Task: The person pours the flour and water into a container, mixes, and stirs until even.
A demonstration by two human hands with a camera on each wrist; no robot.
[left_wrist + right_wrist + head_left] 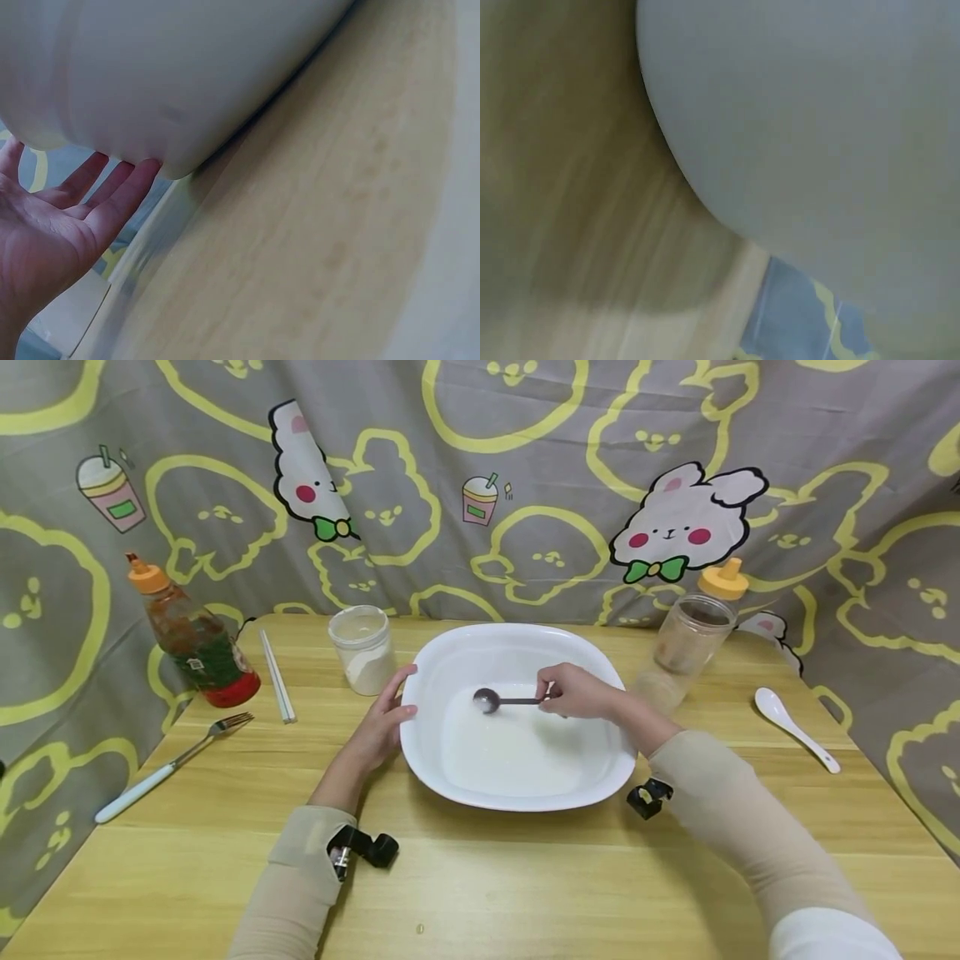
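Observation:
A white basin (517, 802) with rounded corners stands on the table, a pale, milky layer covering its bottom. My left hand (381, 727) holds its left side: thumb and forefinger reach the rim, and the other fingertips (150, 166) lie against the outer wall in the left wrist view. Inside the basin, my right hand (573, 692) pinches the handle of a small dark measuring spoon (487, 700). The spoon's bowl points left, right at the pale layer. In the right wrist view only the basin's outer wall (802, 150) shows; the hand is hidden behind it.
Left of the basin are a jar (369, 664) of white powder, chopsticks (276, 677), a fork (172, 767) and a red-capped-end sauce bottle (197, 643). To the right stand a clear squeeze bottle (690, 639) and a white spoon (795, 729). A patterned curtain (525, 468) hangs behind.

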